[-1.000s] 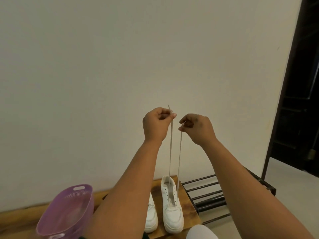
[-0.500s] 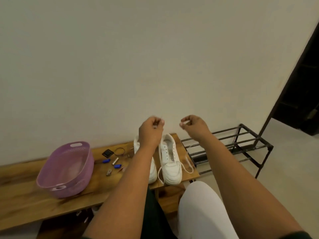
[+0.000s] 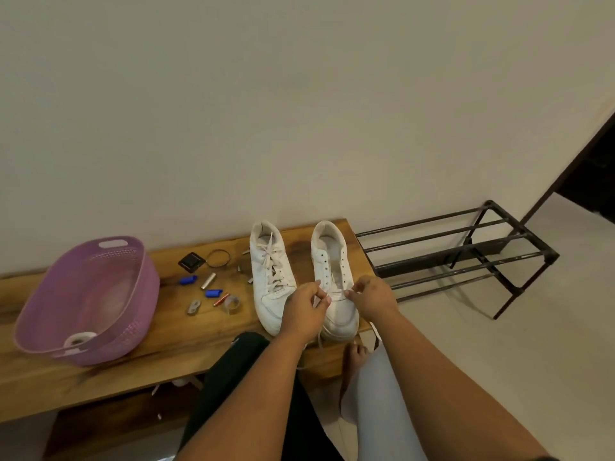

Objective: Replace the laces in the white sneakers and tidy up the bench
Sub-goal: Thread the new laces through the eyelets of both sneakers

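Two white sneakers stand side by side at the right end of the wooden bench (image 3: 100,387). The left sneaker (image 3: 270,271) is laced. The right sneaker (image 3: 332,274) has bare eyelets, with one white lace (image 3: 337,292) crossing its lowest pair. My left hand (image 3: 306,311) and my right hand (image 3: 372,296) are over its toe, each pinching the lace near an end. Loose lace (image 3: 318,342) hangs below the bench edge under my left hand.
A purple perforated basket (image 3: 100,257) with a tape roll (image 3: 79,339) inside sits on the bench's left. Small clutter lies between basket and shoes: several small items such as blue caps (image 3: 188,280), a metal tube, a ring and a black square. A black metal shoe rack (image 3: 466,254) stands on the floor to the right.
My hands have dropped from high in front of the wall to the right sneaker's toe. The camera has tilted down, bringing the whole bench into view. The lace, then stretched upward, now lies slack.
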